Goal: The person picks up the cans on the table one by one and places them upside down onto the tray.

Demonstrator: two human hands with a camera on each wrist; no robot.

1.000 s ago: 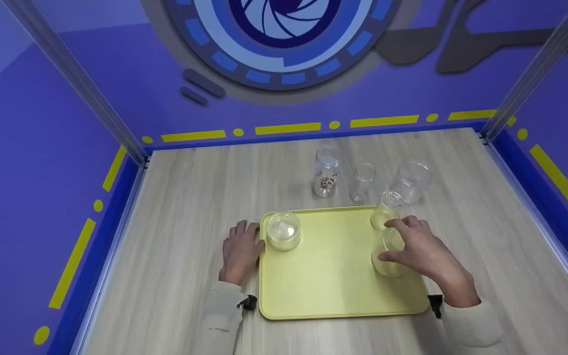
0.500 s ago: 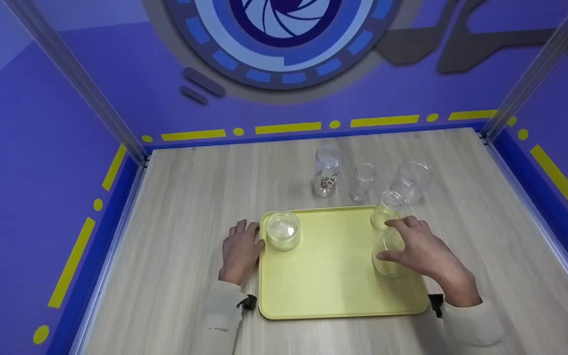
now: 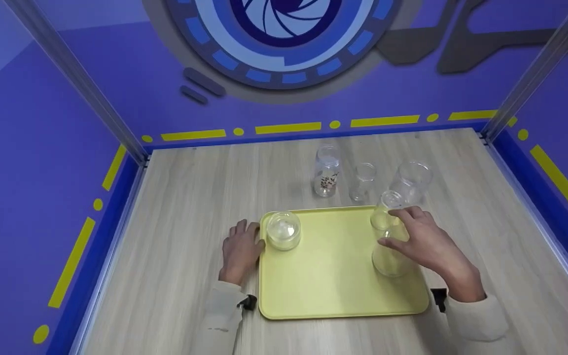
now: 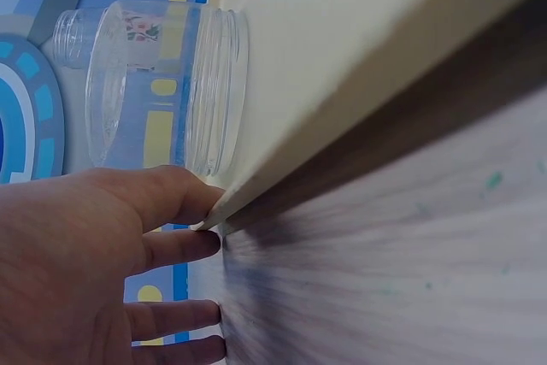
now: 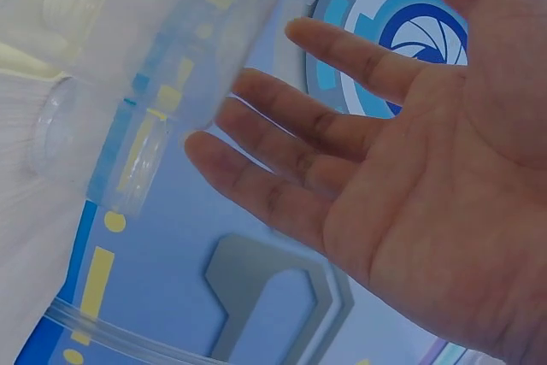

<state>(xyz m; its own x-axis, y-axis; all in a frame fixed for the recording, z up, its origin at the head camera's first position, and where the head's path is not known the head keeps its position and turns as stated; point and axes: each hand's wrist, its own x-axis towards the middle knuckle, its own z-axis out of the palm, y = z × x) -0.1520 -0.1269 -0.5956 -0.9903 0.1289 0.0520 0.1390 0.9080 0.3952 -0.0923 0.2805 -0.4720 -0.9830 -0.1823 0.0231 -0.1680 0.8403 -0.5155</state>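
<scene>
My left hand lies at the left edge of the yellow tray, its thumb touching the rim and its fingers reaching down to the table. Close by, a squat clear jar stands on the tray, threaded end down. Over the tray's right side, my right hand has its fingers spread around the upper part of a tall clear glass, overlapping it in the head view. In the right wrist view, the fingers are extended beside clear glassware. Just behind the tall glass is a clear bottle-shaped vessel.
Behind the tray stand a clear glass with a flower print, a narrow clear glass and a wider clear glass. Purple-blue panels with yellow dashes enclose the wooden tabletop.
My right hand has risen slightly and moved a little back and right, off the tall glass, which stays in place. The left hand, tray and jar have not moved.
</scene>
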